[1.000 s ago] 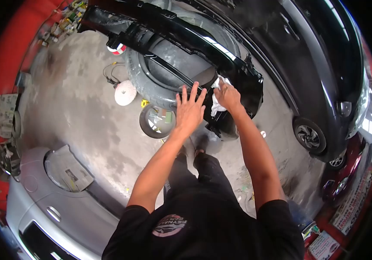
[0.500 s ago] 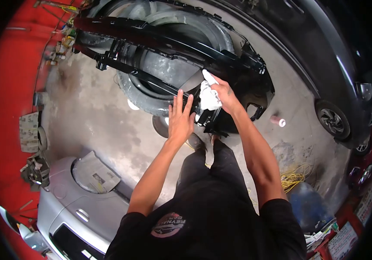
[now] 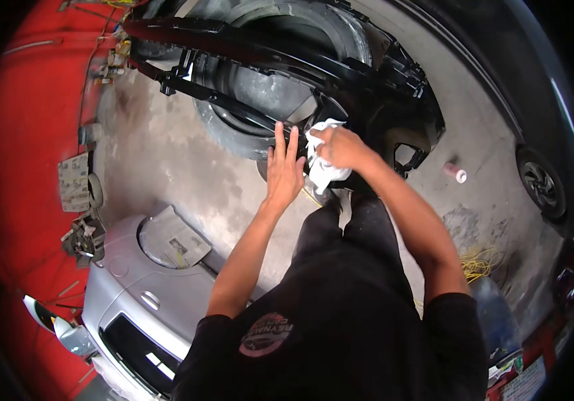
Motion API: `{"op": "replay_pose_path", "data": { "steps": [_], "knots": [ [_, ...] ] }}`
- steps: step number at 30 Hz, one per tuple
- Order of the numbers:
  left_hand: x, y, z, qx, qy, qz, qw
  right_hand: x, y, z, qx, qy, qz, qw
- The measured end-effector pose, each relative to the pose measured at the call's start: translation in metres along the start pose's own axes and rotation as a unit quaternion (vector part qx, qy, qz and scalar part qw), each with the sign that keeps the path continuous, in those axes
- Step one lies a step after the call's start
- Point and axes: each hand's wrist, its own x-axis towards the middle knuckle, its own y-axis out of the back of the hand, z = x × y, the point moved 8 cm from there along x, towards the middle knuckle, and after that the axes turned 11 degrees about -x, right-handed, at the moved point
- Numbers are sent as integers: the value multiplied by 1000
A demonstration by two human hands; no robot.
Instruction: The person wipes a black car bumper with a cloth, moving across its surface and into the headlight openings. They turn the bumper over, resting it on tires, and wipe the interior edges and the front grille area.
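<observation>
A glossy black car bumper [image 3: 374, 110] lies across a stack of worn tires [image 3: 217, 137] in front of me. My right hand [image 3: 346, 148] grips a crumpled white cloth [image 3: 327, 175] against the bumper's near end. Part of that cloth hangs below my fingers. Just left of it, my left hand [image 3: 285, 172] is open, its fingers outstretched and their tips at the edge of the bumper's long narrow strip [image 3: 227, 105]. The bumper surface under the cloth is hidden.
A dark car [image 3: 501, 87] stands along the right, and a silver car [image 3: 123, 267] at lower left has newspaper [image 3: 183, 244] on it. On the concrete floor lie a pinkish can [image 3: 455, 172] and a coiled yellow cord [image 3: 479, 264]. A red wall [image 3: 20, 167] runs down the left.
My right hand has turned over the cloth, its fingers now pointing left, and the cloth is bunched lower. My left hand stays near the strip. The whole view has shifted slightly.
</observation>
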Motion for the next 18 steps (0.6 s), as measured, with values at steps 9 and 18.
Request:
{"op": "replay_pose_path", "data": {
  "steps": [9,18],
  "knots": [
    [2,6,-10,-23,21,11,999,-25,36,-24,-106,-29,26,994],
    [5,5,-12,8,8,-8,1000,-31,17,-27,-136,-54,96,984]
  ]
}}
